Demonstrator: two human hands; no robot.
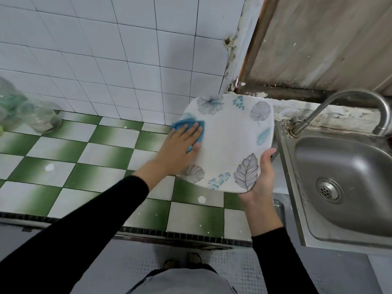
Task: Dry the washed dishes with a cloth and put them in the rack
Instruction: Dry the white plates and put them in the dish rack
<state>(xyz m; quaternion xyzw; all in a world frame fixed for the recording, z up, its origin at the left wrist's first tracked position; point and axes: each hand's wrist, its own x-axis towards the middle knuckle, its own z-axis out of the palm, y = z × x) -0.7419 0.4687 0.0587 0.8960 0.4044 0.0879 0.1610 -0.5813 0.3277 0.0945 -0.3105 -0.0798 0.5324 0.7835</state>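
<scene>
Blue cloth (182, 124), just the one, folded up small and sitting on the left edge of one white squarish plate (229, 145). Left hand (180, 149) is flat on top of it, fingers straight, pressing the cloth onto the plate's face. Right hand (263, 181) has the plate by its near right corner: palm and fingers cupped under it, thumb hooked up over the rim. So the plate's up in the air, tilted toward the camera, between the two hands, hovering over the floor just left of the sink. I can make out seven leaf and flower prints round the border.

Both arms are in black sleeves. To the right is one steel sink (350, 158), single basin, one drain (328, 190), one curved faucet (347, 98). Green-and-white checkered floor (84, 149) below, white wall tiles (106, 60) behind. Some glass jars (40, 117) sit far left, too blurry to count. Two shoe tips (182, 261) at the bottom.
</scene>
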